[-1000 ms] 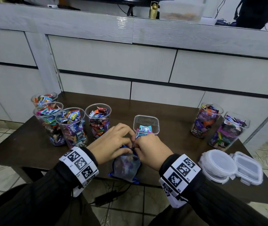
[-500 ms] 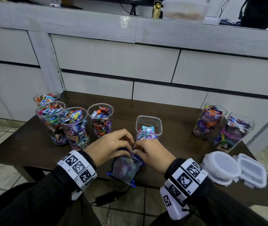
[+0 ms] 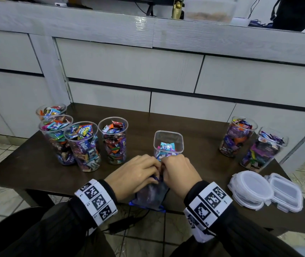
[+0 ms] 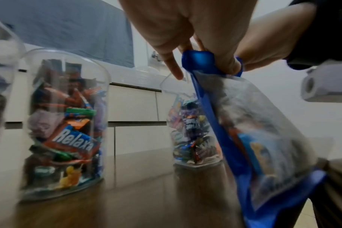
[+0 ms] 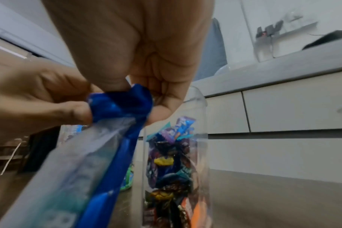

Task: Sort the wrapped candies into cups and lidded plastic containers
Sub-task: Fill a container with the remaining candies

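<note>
at the near edge of the dark wooden surface (image 3: 194, 127), the left hand (image 3: 135, 175) and right hand (image 3: 179, 171) both pinch the crinkled blue top of a clear plastic candy bag (image 3: 150, 196), just before a square clear container (image 3: 168, 143) holding wrapped candies.

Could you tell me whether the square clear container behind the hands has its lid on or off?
Off. The square container stands upright with an open rim, a few wrapped candies inside; two lidded containers sit apart at the table's right.
</note>
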{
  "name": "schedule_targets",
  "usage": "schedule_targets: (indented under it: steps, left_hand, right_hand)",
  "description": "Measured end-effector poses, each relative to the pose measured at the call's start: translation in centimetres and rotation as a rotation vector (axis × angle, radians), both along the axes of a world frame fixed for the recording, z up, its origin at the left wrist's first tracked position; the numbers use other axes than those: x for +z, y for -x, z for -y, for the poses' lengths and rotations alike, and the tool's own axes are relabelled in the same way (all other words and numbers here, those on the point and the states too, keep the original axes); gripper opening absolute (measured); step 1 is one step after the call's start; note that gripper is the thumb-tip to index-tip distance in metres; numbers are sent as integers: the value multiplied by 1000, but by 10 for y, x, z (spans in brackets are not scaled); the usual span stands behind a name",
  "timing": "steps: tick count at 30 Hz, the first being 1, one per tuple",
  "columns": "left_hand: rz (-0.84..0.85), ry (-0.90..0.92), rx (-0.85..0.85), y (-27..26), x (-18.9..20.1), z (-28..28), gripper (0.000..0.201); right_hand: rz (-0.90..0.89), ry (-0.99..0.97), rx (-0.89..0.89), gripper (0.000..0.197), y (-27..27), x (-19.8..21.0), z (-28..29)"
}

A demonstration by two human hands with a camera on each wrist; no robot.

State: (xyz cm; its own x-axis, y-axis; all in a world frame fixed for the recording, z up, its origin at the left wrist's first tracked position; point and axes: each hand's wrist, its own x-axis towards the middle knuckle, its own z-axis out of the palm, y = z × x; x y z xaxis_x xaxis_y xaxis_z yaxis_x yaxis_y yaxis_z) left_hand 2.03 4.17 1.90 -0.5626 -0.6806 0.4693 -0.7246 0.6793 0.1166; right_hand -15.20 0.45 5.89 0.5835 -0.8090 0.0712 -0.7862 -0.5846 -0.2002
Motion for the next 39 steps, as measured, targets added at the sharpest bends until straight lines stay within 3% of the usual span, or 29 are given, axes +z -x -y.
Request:
schedule_targets:
  steps: [11, 15, 21, 25, 29, 34, 39]
  left_hand:
    - [40, 97, 161, -8, 7, -1, 22]
    - [16, 35, 141, -2, 12, -5, 14]
    - [66, -31, 94, 10, 21, -6, 25]
    - [52, -190, 202, 17, 17, -3, 40]
    - [-117, -321, 202, 21, 13, -3, 29]
    - [11, -292, 208, 25, 20, -1, 21]
    - [3, -389, 251, 25, 39, 2, 16]
  right_hand:
    - [95, -155, 114, 12, 18, 3, 16]
    - [86, -123, 60, 12, 24, 1, 21]
    - [36, -34, -46, 12, 29, 2, 24]
    - [192, -172, -22, 10, 29, 7, 24]
    - [241, -217, 17, 8, 33, 10, 27]
    - [238, -172, -10, 16, 42, 3, 32]
    - [476, -369, -93, 36, 61, 2, 37]
